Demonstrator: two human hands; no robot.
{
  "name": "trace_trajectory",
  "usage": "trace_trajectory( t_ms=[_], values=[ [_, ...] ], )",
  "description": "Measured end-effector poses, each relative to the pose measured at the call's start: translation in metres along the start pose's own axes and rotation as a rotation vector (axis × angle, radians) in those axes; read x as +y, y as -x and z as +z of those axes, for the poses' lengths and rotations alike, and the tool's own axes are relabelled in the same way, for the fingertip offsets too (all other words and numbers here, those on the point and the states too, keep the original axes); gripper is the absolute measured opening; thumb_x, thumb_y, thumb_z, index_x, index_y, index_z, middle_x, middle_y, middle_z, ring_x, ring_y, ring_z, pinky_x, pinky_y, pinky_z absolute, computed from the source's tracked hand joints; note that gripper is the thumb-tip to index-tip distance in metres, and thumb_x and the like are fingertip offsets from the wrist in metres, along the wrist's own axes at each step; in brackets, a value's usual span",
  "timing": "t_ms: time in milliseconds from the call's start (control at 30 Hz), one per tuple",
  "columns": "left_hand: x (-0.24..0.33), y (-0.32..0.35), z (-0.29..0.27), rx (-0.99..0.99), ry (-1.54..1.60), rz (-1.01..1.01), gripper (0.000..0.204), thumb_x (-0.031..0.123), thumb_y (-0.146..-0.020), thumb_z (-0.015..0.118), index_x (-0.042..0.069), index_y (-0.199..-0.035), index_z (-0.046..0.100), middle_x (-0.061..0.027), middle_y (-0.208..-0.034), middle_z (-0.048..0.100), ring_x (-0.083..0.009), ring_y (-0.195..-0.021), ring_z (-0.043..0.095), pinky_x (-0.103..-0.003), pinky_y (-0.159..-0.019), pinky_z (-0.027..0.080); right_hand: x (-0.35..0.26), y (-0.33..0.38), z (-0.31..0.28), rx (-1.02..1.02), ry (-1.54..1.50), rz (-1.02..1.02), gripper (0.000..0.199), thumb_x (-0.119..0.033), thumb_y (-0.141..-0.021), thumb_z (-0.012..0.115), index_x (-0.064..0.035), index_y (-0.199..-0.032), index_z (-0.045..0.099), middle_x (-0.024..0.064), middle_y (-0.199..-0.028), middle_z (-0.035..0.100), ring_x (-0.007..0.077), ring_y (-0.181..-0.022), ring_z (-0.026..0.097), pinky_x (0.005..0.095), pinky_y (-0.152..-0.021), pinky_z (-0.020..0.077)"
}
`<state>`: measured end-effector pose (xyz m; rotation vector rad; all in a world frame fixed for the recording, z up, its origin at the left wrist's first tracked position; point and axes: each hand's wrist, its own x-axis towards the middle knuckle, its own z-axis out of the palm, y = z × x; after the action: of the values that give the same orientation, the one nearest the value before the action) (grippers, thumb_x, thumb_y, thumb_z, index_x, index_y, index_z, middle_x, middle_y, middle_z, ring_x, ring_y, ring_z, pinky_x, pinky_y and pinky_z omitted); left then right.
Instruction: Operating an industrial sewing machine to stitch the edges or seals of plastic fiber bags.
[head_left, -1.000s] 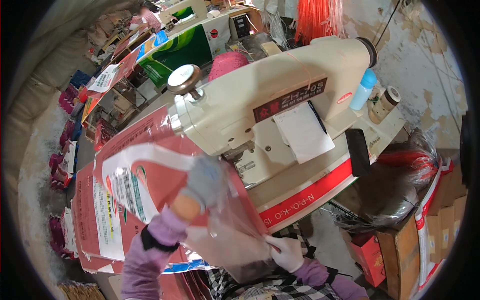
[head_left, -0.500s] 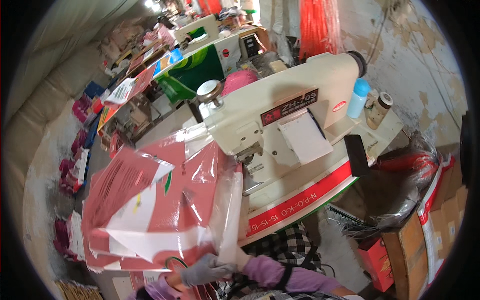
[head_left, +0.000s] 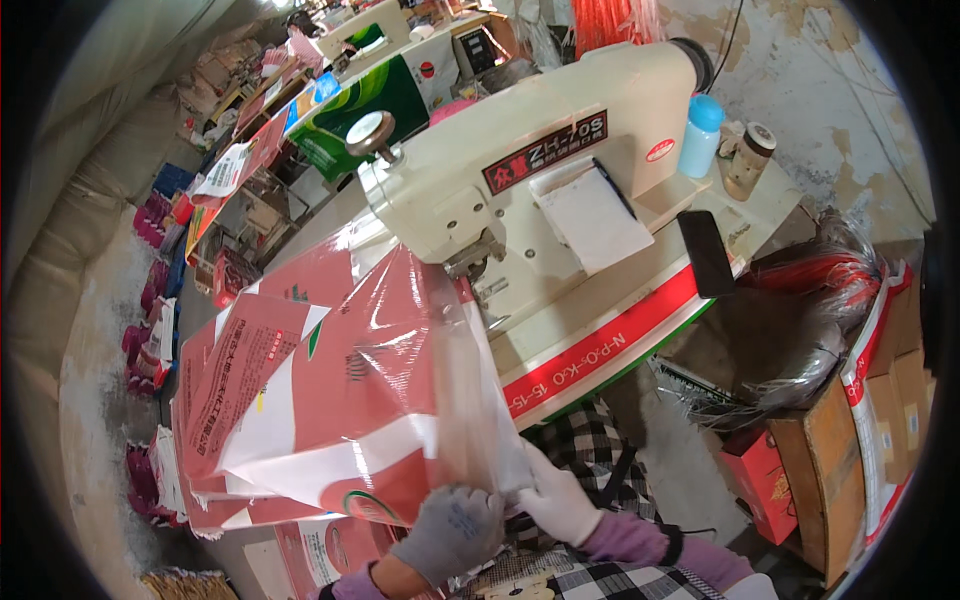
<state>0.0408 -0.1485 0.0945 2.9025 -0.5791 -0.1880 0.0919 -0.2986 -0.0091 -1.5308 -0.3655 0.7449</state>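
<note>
A red and white printed plastic sack (head_left: 370,400) lies in a stack to the left of a cream sewing machine (head_left: 560,130). Its right edge runs along the machine's needle area and is smeared by motion lower down. My left hand (head_left: 455,530), in a grey glove, is closed on the sack's near right corner. Close beside it, my right hand (head_left: 562,500), in a white glove, pinches the pale edge of that same sack. Part of the fingers is hidden by the sack.
On the machine bed stand a blue bottle (head_left: 702,135) and a jar (head_left: 750,160), with a black phone (head_left: 706,253) near the edge. A white pad (head_left: 595,215) rests against the machine. Cardboard boxes (head_left: 820,480) and loose plastic strands (head_left: 830,330) lie at right.
My hands, overlapping before, now show side by side, the right one farther right with its white glove visible. The sack's near right edge has shifted right. The view has also moved slightly.
</note>
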Motion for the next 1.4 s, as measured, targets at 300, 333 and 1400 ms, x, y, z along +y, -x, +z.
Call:
trace_trajectory(
  t_ms=[300,333,1400],
  values=[
    [-0.005,-0.022,0.004,-0.276,-0.021,0.178,0.017,0.020,-0.085,0.062,0.007,-0.095,0.058,-0.0044,-0.079,0.062,-0.0198,-0.073,0.063,-0.034,-0.068,0.050,-0.012,-0.014,-0.006,0.103,0.276,-0.018,0.069,-0.012,-0.080,0.057,-0.0114,-0.146,0.036,0.0225,-0.072,0.064,0.0363,-0.065,0.066,0.0434,-0.061,0.0527],
    [-0.026,-0.038,-0.003,-0.264,0.201,0.355,0.017,0.019,-0.085,0.061,0.009,-0.098,0.059,-0.0060,-0.088,0.063,-0.0215,-0.083,0.062,-0.034,-0.074,0.050,-0.005,-0.008,-0.008,0.123,0.301,-0.044,0.073,-0.008,-0.077,0.055,-0.0143,-0.147,0.036,0.0228,-0.066,0.060,0.0384,-0.058,0.061,0.0478,-0.056,0.0497],
    [-0.051,-0.021,0.021,-0.304,1.425,-0.768,0.044,0.023,-0.088,0.071,0.006,-0.125,0.054,-0.0033,-0.101,0.063,-0.0081,-0.086,0.057,-0.024,-0.075,0.051,-0.033,-0.034,-0.026,0.012,0.211,0.066,0.054,-0.011,-0.088,0.053,-0.0067,-0.141,0.042,0.0309,-0.093,0.061,0.0405,-0.080,0.066,0.0406,-0.070,0.0532]
  ],
)
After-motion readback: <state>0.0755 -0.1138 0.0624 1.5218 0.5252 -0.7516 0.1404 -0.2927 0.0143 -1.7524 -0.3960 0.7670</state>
